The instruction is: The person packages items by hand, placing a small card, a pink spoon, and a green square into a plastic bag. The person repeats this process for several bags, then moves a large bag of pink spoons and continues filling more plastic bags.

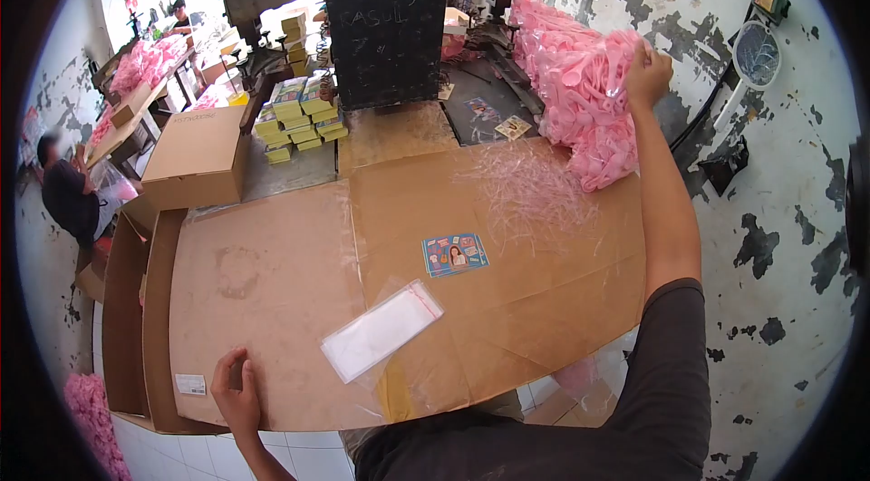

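Observation:
My right hand (649,76) is raised at the upper right edge of a heap of pink pieces in clear plastic (580,73). Its fingers are bent closed against the heap, and the grip is partly hidden. Low on the left, my left hand (237,390) hovers over or rests on the cardboard sheet (272,300), thumb and fingers apart, holding nothing. Near it lies a small white label (190,384). Between my hands are a stack of clear plastic sleeves (382,330) and a blue picture card (455,255).
Thin pink plastic strips (535,195) lie below the heap. A black press-like machine (385,46) stands behind the table, beside stacked yellow-edged cards (299,114) and a closed carton (195,155). An open cardboard box (136,327) borders the left side. Another person (68,191) sits at far left.

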The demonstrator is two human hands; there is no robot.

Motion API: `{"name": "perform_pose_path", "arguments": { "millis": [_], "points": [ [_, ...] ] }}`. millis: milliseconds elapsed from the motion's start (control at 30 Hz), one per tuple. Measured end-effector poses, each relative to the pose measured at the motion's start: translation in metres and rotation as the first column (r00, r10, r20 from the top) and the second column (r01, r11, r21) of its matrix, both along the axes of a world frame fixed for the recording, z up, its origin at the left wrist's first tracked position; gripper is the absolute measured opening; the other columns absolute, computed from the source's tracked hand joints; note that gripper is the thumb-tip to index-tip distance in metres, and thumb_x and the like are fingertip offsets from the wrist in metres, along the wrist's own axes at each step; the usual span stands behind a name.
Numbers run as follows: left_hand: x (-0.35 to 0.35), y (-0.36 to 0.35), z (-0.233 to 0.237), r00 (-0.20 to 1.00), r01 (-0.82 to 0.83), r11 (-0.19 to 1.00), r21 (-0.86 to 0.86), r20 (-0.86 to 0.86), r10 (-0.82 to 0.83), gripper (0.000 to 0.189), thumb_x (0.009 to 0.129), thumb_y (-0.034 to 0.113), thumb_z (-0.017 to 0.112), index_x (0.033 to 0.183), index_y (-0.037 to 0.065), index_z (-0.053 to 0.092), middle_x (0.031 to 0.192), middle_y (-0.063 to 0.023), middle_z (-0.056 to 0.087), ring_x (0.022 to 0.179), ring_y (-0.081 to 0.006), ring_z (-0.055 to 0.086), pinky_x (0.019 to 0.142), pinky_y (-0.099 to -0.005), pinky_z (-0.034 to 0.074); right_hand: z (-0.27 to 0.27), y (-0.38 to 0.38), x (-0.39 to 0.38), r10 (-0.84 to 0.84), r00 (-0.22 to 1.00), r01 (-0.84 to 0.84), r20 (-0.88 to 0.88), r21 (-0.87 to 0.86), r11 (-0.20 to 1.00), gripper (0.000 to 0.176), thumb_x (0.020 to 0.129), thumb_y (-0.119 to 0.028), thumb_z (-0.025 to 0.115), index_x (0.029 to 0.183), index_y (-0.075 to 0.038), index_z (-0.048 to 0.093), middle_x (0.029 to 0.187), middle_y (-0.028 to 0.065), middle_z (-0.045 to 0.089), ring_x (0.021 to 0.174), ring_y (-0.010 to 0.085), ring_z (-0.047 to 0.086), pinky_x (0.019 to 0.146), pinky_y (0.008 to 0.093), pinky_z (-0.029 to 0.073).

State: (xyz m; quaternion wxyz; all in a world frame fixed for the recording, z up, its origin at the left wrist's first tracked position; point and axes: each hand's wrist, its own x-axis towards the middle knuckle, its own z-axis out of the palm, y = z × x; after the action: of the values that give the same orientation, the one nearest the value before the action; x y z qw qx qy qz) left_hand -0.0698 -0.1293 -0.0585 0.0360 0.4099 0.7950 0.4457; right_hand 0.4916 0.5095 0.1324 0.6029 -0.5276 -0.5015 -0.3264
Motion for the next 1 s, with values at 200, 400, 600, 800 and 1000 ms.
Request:
{"name": "perform_pose_path", "arguments": {
  "millis": [200, 400, 600, 800, 1000],
  "points": [
    [0.027, 0.056, 0.058, 0.948, 0.144, 0.989, -0.008, -0.287, -0.141, 0.025, 0.09, 0.007, 0.073, 0.114, 0.001, 0.07, 0.111, -0.0162, 0.073, 0.106, -0.0354, 0.068, 0.094, -0.041, 0.051, 0.054, -0.049, -0.062, 0.215, 0.977, -0.214, 0.001, 0.039, 0.976, 0.046, 0.094, -0.047, 0.071, 0.081, -0.004, 0.071, 0.092, 0.012, 0.06, 0.088, 0.0334, 0.061, 0.078, 0.0463, 0.049],
    [0.122, 0.195, 0.121, 0.729, 0.68, 0.727, 0.1, -0.2, -0.655, 0.039, 0.089, 0.02, 0.08, 0.122, 0.003, 0.069, 0.117, -0.0149, 0.073, 0.116, -0.0287, 0.068, 0.099, -0.0401, 0.051, 0.063, -0.096, -0.11, 0.418, 0.9, -0.419, -0.125, 0.021, 0.908, 0.045, 0.092, -0.046, 0.075, 0.078, -0.003, 0.069, 0.092, 0.012, 0.058, 0.083, 0.0313, 0.06, 0.076, 0.0448, 0.048],
    [0.235, 0.357, 0.102, 0.732, 0.661, 0.701, 0.267, -0.026, -0.68, 0.062, 0.091, 0.038, 0.078, 0.134, -0.001, 0.058, 0.115, -0.0183, 0.069, 0.095, -0.0251, 0.07, 0.086, -0.0391, 0.056, 0.043, -0.128, -0.124, 0.493, 0.845, -0.517, -0.207, -0.081, 0.852, 0.047, 0.092, -0.045, 0.075, 0.076, -0.001, 0.066, 0.093, 0.0144, 0.058, 0.083, 0.0304, 0.059, 0.078, 0.0441, 0.048],
    [0.234, 0.417, 0.036, 0.539, 0.826, 0.53, 0.19, 0.005, -0.842, 0.04, 0.089, 0.02, 0.078, 0.121, 0.0, 0.066, 0.11, -0.0166, 0.069, 0.09, -0.0235, 0.069, 0.08, -0.0401, 0.056, 0.048, -0.115, -0.071, 0.427, 0.863, -0.47, -0.269, -0.12, 0.875, 0.05, 0.091, -0.044, 0.078, 0.073, 0.001, 0.065, 0.09, 0.015, 0.061, 0.082, 0.0294, 0.059, 0.08, 0.0433, 0.048],
    [0.256, 0.425, 0.044, 0.6, 0.798, 0.524, 0.298, -0.297, -0.743, 0.03, 0.087, 0.012, 0.075, 0.115, 0.001, 0.071, 0.119, -0.0175, 0.069, 0.115, -0.0293, 0.066, 0.097, -0.0424, 0.051, 0.054, -0.105, -0.034, 0.522, 0.777, -0.575, -0.352, -0.059, 0.816, 0.052, 0.094, -0.036, 0.077, 0.062, -0.001, 0.054, 0.065, 0.0033, 0.053, 0.06, 0.0152, 0.044, 0.059, 0.0372, 0.039]
  ]
}}
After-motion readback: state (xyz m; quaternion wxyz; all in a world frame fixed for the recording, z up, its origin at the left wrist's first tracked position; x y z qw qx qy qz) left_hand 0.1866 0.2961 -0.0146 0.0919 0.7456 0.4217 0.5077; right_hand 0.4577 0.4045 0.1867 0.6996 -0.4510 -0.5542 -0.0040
